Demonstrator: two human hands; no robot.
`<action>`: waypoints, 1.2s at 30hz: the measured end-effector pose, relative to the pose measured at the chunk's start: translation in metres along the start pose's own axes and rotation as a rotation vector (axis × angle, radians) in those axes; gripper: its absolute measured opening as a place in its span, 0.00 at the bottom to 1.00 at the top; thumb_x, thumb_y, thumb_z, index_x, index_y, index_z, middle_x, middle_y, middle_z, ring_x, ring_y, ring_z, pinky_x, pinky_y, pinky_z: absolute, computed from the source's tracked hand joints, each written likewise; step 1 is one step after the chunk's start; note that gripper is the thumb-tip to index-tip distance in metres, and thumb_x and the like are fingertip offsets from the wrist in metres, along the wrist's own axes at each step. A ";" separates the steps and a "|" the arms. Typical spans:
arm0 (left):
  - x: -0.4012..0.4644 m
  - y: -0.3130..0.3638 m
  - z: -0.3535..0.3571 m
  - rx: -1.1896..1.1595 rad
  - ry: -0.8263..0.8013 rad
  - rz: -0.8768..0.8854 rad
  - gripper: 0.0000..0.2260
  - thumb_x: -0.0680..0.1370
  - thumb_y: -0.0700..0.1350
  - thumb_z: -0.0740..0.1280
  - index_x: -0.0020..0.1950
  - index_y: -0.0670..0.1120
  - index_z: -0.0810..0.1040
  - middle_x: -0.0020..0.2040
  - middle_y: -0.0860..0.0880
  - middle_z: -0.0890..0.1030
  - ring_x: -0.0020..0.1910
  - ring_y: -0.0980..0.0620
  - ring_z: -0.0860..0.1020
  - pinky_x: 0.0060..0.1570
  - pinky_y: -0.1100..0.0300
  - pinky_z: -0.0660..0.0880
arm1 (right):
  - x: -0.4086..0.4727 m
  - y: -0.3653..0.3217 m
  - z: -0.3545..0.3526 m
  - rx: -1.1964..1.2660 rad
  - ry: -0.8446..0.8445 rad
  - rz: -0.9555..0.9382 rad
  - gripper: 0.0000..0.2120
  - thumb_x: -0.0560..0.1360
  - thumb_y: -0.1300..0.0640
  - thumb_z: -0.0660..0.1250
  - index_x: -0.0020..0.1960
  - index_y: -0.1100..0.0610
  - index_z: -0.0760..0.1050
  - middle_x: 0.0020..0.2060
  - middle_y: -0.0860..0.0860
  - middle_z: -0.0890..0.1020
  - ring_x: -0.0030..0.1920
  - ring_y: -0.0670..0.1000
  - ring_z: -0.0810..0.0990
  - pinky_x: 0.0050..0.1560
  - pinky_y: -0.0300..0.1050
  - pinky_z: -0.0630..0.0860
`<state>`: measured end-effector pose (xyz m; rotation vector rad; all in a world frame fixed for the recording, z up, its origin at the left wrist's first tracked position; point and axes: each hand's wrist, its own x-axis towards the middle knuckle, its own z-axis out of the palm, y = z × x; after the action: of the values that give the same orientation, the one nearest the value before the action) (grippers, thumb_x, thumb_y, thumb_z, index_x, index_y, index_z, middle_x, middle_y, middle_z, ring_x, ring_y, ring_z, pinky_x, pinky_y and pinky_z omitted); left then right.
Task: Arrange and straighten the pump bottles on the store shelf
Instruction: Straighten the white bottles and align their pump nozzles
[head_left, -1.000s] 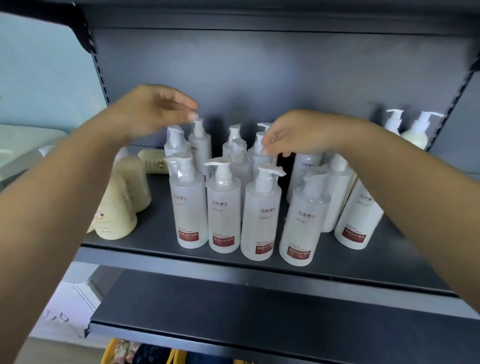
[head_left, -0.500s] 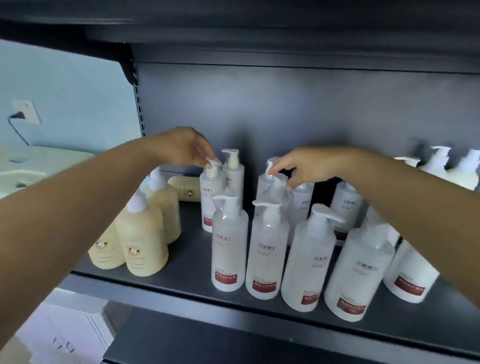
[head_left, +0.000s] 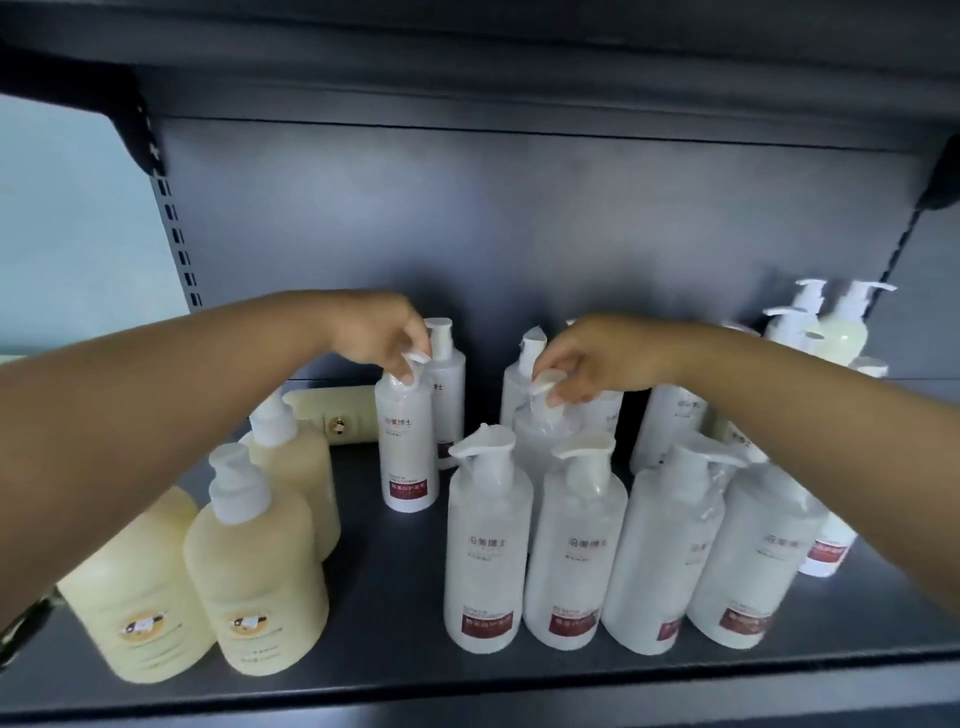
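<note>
Two hands reach over the dark grey shelf (head_left: 395, 670) at once. The left hand (head_left: 382, 332) pinches the pump head of a white bottle (head_left: 408, 441) with a red label, which stands upright behind the front row, just beside another white bottle at the back. The right hand (head_left: 582, 358) has its fingers curled round the pump of a clear bottle (head_left: 543, 431) in the second row. Four clear pump bottles (head_left: 488, 551) stand close together along the front. At the left stand cream-coloured bottles (head_left: 254, 577), with one lying flat (head_left: 337, 415) behind them.
</note>
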<state>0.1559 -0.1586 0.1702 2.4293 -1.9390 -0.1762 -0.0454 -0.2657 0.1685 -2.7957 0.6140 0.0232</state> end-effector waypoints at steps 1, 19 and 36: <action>0.000 -0.001 -0.002 -0.014 0.006 0.014 0.13 0.70 0.44 0.71 0.54 0.43 0.79 0.45 0.48 0.78 0.48 0.49 0.75 0.44 0.62 0.67 | -0.001 0.001 -0.003 0.027 0.004 0.013 0.13 0.72 0.58 0.68 0.55 0.62 0.77 0.40 0.55 0.79 0.35 0.48 0.77 0.37 0.31 0.73; -0.037 0.039 -0.087 -0.333 0.274 0.073 0.03 0.70 0.43 0.70 0.41 0.51 0.81 0.39 0.50 0.82 0.27 0.62 0.79 0.33 0.69 0.78 | -0.045 -0.006 -0.092 0.420 0.463 0.059 0.09 0.71 0.60 0.68 0.51 0.59 0.78 0.35 0.52 0.79 0.21 0.38 0.76 0.28 0.26 0.76; -0.020 0.041 -0.039 -0.290 0.039 0.054 0.04 0.69 0.43 0.72 0.39 0.53 0.82 0.38 0.50 0.85 0.36 0.54 0.82 0.39 0.67 0.79 | -0.019 0.009 -0.009 0.332 -0.037 0.224 0.09 0.74 0.56 0.65 0.44 0.63 0.77 0.38 0.51 0.77 0.43 0.52 0.76 0.44 0.40 0.79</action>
<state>0.1154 -0.1498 0.2137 2.1782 -1.8147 -0.3767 -0.0667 -0.2684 0.1764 -2.3929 0.8358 0.0156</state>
